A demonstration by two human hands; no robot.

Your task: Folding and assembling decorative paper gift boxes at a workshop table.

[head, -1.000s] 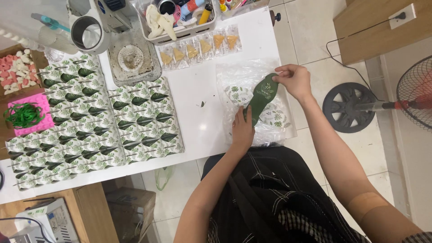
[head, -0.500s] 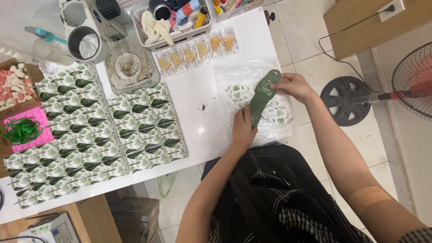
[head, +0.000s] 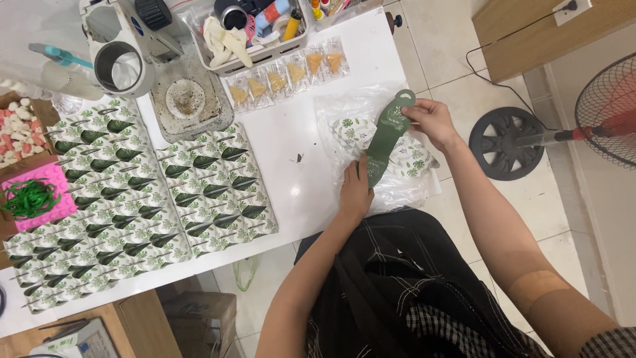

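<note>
I hold a long dark green flat piece (head: 387, 136) with a looped end, stretched between both hands. My right hand (head: 430, 122) grips its upper part near the loop. At the lower end my left hand (head: 356, 189) pinches it. Below the piece lies a clear plastic bag (head: 344, 109) with leaf-printed white packets (head: 412, 159) inside, on the white table (head: 301, 192).
Rows of leaf-printed packets (head: 139, 192) cover the table's left half. Small bags with orange contents (head: 285, 76) line the back, beside a tray of tools (head: 245, 33), a round machine (head: 119, 63) and a pink mat with green ties (head: 33, 199). A fan (head: 596, 119) stands on the floor at right.
The view has shifted a little. Both hands keep hold of the green piece, which now lies a bit further over the plastic bag.
</note>
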